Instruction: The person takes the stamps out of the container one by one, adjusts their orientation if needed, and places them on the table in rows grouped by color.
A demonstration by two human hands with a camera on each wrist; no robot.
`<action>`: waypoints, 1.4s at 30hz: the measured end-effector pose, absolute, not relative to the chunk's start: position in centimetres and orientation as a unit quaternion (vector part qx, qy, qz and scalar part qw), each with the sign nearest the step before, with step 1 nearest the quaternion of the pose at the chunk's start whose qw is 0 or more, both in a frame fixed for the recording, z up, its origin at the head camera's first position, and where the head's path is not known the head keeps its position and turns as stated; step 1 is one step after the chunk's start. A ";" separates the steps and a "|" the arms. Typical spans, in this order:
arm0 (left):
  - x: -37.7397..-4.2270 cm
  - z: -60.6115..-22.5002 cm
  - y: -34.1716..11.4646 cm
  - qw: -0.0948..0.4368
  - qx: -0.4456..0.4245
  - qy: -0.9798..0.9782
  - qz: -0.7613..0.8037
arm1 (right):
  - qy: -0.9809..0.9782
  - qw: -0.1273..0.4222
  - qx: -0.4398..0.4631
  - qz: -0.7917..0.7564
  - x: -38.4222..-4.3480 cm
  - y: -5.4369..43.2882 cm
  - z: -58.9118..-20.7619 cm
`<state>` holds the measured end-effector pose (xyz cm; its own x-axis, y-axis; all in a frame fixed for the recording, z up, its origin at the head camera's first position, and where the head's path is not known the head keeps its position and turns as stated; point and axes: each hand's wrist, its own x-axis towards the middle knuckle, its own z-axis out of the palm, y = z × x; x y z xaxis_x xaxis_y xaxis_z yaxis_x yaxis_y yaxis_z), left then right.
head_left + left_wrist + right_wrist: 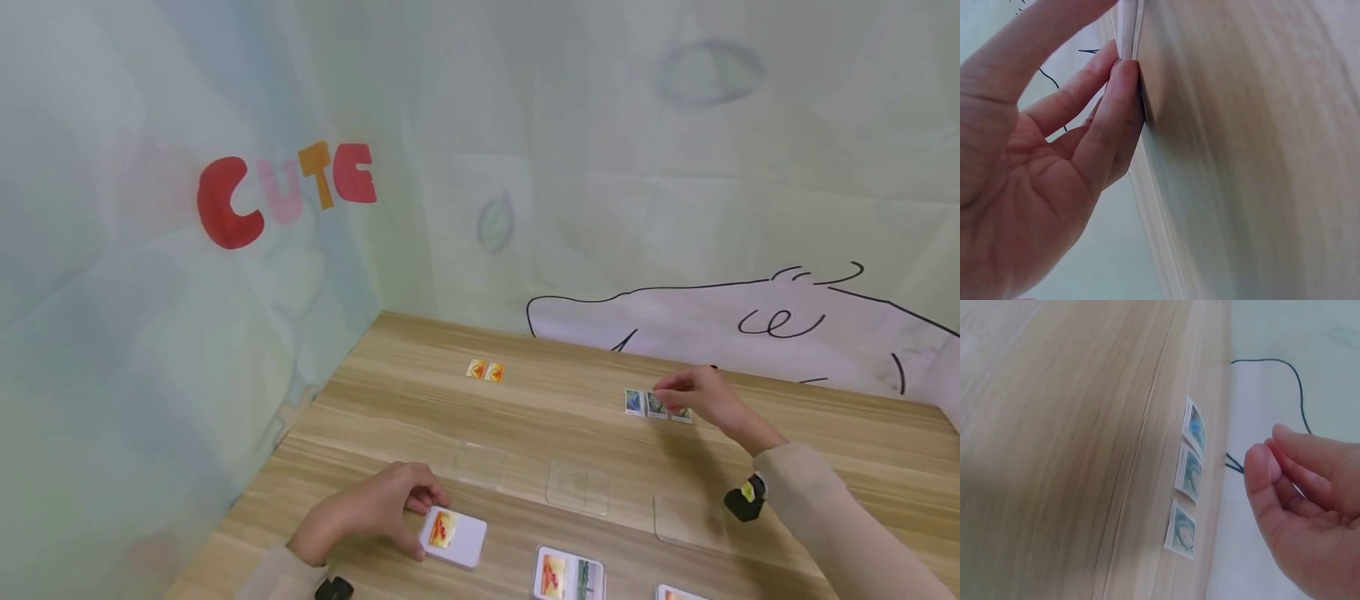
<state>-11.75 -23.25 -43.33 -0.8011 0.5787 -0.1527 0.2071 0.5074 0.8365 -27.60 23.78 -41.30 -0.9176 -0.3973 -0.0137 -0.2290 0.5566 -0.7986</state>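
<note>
My left hand [390, 506] grips a small white rounded-corner case [468, 542] by its edges on the table; an orange stamp-like picture [442, 528] lies on its left half. In the left wrist view, thumb and fingers [1124, 78] meet the thin edge of the case [1130, 28]. At the table's back right, my right hand [703, 400] hovers over a row of three blue-green stamp-like pictures, including the leftmost picture [634, 402]. In the right wrist view, the curled fingers of the right hand [1310, 500] stand apart from the pictures [1182, 530], with nothing visible between them.
Two orange pictures [485, 371] lie at the back left. Clear rounded plates, one in the middle [577, 487], lie across the table [390, 400]. Another case [568, 575] with two pictures and a partly visible case [678, 593] are at the front edge. Fabric walls surround the left and back.
</note>
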 end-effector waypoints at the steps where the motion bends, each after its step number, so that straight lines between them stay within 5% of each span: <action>1: -11.8 -43.4 -23.3 0.212 0.234 0.841 0.438 | 0.875 0.097 -0.182 -0.437 -27.5 23.7 -41.2; 42: -11.7 -43.2 -23.1 0.209 0.226 0.841 0.445 | 0.838 0.123 -0.229 -0.480 -27.0 19.5 -40.6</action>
<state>-11.72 -23.09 -43.19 -0.8100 0.5669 -0.1497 0.1946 0.5007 0.8435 -27.00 19.51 -40.60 -0.8649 -0.5018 0.0138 -0.2653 0.4335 -0.8612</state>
